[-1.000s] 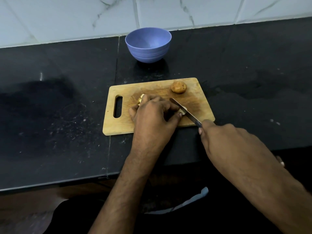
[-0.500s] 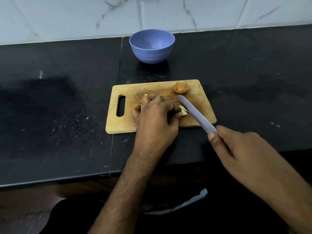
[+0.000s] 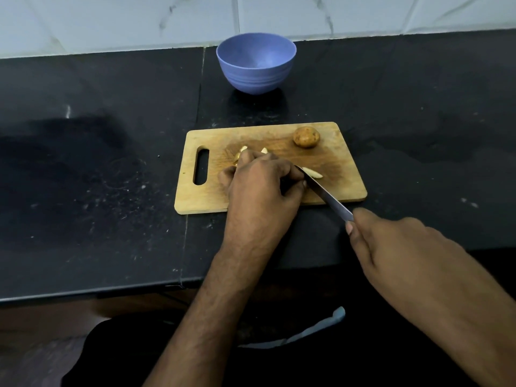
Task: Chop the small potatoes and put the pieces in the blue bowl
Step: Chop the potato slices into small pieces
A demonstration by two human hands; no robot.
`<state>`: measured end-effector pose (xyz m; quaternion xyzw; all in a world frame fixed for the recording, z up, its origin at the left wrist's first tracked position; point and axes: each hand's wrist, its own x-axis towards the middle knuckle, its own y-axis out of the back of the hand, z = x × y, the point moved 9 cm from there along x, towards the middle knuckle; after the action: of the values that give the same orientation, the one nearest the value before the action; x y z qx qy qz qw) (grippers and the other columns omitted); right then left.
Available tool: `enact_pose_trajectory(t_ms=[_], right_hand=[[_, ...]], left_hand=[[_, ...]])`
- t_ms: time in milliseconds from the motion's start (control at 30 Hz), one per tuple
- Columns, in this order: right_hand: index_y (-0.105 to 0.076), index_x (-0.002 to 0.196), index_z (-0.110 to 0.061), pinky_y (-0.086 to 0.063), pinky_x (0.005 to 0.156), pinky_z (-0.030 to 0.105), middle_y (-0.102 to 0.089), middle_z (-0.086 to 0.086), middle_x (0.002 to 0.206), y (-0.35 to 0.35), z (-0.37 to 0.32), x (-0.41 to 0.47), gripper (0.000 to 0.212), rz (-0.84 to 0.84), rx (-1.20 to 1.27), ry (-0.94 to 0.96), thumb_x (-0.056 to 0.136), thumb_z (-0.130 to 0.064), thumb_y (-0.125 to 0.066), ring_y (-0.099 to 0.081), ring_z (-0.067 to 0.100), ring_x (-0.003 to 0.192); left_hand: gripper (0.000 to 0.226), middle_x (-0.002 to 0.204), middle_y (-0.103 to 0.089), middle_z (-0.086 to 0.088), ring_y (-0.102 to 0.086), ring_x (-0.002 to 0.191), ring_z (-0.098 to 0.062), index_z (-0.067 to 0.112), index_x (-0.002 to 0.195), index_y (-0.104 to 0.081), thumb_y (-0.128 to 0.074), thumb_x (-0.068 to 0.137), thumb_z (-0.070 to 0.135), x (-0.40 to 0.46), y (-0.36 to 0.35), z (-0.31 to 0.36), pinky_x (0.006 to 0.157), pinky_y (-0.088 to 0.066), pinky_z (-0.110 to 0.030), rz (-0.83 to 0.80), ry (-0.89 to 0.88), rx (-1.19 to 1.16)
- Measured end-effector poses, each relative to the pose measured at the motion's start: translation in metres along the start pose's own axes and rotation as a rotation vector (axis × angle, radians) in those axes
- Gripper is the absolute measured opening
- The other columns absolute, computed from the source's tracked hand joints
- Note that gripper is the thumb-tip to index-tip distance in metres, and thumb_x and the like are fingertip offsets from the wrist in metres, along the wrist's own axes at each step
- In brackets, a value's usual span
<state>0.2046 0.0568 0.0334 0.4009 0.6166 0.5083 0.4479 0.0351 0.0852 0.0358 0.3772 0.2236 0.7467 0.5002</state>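
One whole potato (image 3: 306,137) waits on the board (image 3: 340,185). The left hand (image 3: 262,185) pins cut pieces (image 3: 312,172); the right hand (image 3: 391,247) grips the knife (image 3: 324,192). That blade sits right beside curled fingers (image 3: 296,185) and could nick them. The blue bowl (image 3: 256,67) holds nothing yet.

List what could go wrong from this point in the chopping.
The steel knife blade runs right beside the left hand that covers the potato being cut, so its fingers may get nicked. The pale cut wedge by the blade could be pushed off the wooden chopping board.
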Motion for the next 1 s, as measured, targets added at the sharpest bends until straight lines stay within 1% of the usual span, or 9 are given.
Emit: enact_pose_trajectory(t_ms=[200,267,367,433,500,633,767,867,1000], right_hand=[[-0.042,0.103,-0.03,-0.045,0.056,0.033,-0.046,-0.006,0.067,0.003,-0.013,0.017,0.028,0.091,-0.029,0.062,0.103,-0.045,-0.019,-0.048,0.017,0.059],[-0.045,0.094,-0.032,-0.046,0.055,0.034,-0.05,-0.006,0.066,0.003,-0.008,0.022,0.03,0.088,0.042,0.087,0.102,-0.049,-0.021,-0.052,0.014,0.059],[-0.043,0.074,-0.023,-0.046,0.051,0.04,-0.052,-0.002,0.056,0.005,0.007,0.023,0.04,0.096,0.257,0.101,0.1,-0.051,-0.03,-0.053,0.015,0.05],[-0.044,0.071,-0.018,-0.044,0.05,0.045,-0.051,0.0,0.052,0.008,0.017,0.02,0.044,0.122,0.42,0.072,0.099,-0.05,-0.035,-0.05,0.016,0.044],[-0.046,0.071,-0.018,-0.044,0.048,0.042,-0.052,0.001,0.052,0.009,0.02,0.017,0.044,0.137,0.442,0.056,0.099,-0.051,-0.035,-0.05,0.016,0.043],[-0.045,0.071,-0.022,-0.037,0.042,0.028,-0.05,-0.001,0.05,0.009,0.01,0.016,0.041,0.193,0.259,0.086,0.1,-0.049,-0.034,-0.051,0.01,0.042],[-0.043,0.069,-0.023,-0.031,0.042,0.025,-0.049,-0.001,0.048,0.01,0.01,0.016,0.041,0.2,0.254,0.082,0.1,-0.048,-0.035,-0.05,0.01,0.041],[-0.043,0.068,-0.022,-0.032,0.042,0.026,-0.049,-0.001,0.048,0.01,0.011,0.016,0.042,0.211,0.256,0.071,0.099,-0.049,-0.035,-0.05,0.011,0.041],[-0.04,0.069,-0.025,-0.03,0.041,0.024,-0.048,-0.002,0.048,0.009,0.009,0.015,0.039,0.218,0.215,0.074,0.099,-0.049,-0.033,-0.049,0.009,0.04]], left_hand=[[0.002,0.084,-0.063,0.018,-0.046,0.11,-0.008,0.034,0.083,-0.071,-0.073,0.082,0.035,-0.001,0.001,-0.001,0.094,-0.027,-0.038,0.008,0.024,0.011],[0.006,0.084,-0.062,0.019,-0.046,0.106,-0.007,0.034,0.083,-0.067,-0.073,0.08,0.035,-0.001,0.003,0.0,0.091,-0.027,-0.037,0.014,0.033,0.0],[0.015,0.08,-0.06,0.018,-0.045,0.101,-0.006,0.032,0.084,-0.059,-0.073,0.078,0.03,-0.001,0.005,0.002,0.085,-0.021,-0.032,0.024,0.053,-0.03],[0.021,0.077,-0.059,0.017,-0.045,0.099,-0.007,0.029,0.086,-0.055,-0.074,0.076,0.029,-0.002,0.006,0.002,0.084,-0.019,-0.031,0.039,0.057,-0.042],[0.025,0.079,-0.059,0.016,-0.046,0.098,-0.007,0.03,0.089,-0.053,-0.074,0.076,0.03,-0.003,0.005,0.003,0.085,-0.019,-0.031,0.029,0.056,-0.05],[0.025,0.088,-0.058,0.016,-0.045,0.102,-0.008,0.032,0.093,-0.051,-0.071,0.077,0.033,-0.004,0.005,0.004,0.088,-0.02,-0.032,0.014,0.039,-0.031],[0.028,0.097,-0.056,0.018,-0.042,0.107,-0.009,0.032,0.097,-0.051,-0.069,0.079,0.043,-0.005,0.004,0.008,0.091,-0.024,-0.035,0.019,0.016,0.024],[0.027,0.093,-0.055,0.018,-0.04,0.106,-0.009,0.032,0.096,-0.048,-0.069,0.08,0.037,-0.004,0.001,0.01,0.093,-0.027,-0.038,0.005,0.009,0.057],[0.026,0.09,-0.055,0.018,-0.041,0.104,-0.009,0.032,0.098,-0.047,-0.067,0.081,0.028,-0.003,0.001,0.009,0.089,-0.022,-0.034,-0.006,0.018,0.029]])
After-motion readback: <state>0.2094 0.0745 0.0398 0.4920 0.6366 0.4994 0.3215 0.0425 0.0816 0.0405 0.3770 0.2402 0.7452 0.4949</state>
